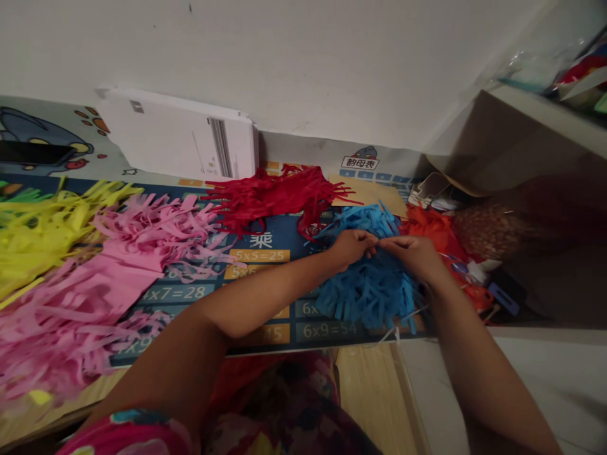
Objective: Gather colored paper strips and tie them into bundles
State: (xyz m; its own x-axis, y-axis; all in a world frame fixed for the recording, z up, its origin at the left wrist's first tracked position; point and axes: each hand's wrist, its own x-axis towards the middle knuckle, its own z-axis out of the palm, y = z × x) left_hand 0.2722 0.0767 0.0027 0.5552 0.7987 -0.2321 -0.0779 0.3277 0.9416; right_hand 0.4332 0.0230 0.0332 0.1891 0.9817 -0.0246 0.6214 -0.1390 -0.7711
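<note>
A bundle of blue fringed paper point(367, 287) lies on the printed desk mat point(194, 292) at the right. Over it, my left hand point(353, 248) and my right hand point(411, 254) meet fingertip to fingertip. Both are closed in a pinch. What sits between the fingers is too small to make out; it may be part of the blue fringe. Behind the blue bundle lies a red fringed bundle point(279, 196). Pink fringed paper point(118, 268) spreads out to the left of my left forearm.
Yellow fringed paper point(42, 230) covers the far left. A white stack of paper point(184, 136) leans on the wall. Orange fringed paper point(434, 227) and small items crowd the right, beside a box-like shelf point(531, 158). A dark phone-like object point(35, 151) is at the back left.
</note>
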